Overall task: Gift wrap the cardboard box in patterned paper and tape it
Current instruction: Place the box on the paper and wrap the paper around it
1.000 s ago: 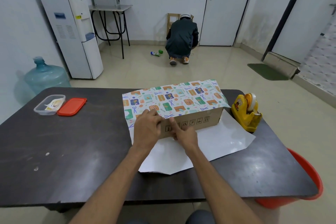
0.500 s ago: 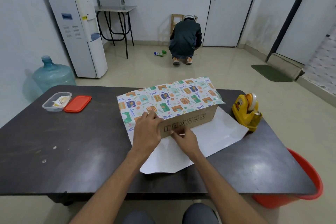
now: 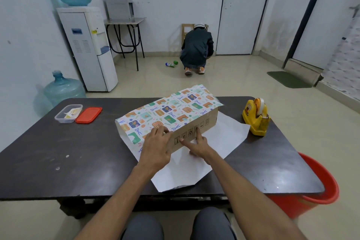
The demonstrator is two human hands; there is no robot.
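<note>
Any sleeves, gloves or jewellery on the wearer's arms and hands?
No sleeves show: both arms are bare to the frame edge. The left hand and right hand have no gloves, and no rings, watch or bands are visible.

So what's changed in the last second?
The box under its paper has turned slightly, its right end swinging away from the dispenser. The right hand has spread two fingers along the bare cardboard side. Nothing grabbed or released. The left hand still presses the paper on top; dispenser and table stayed put.
</note>
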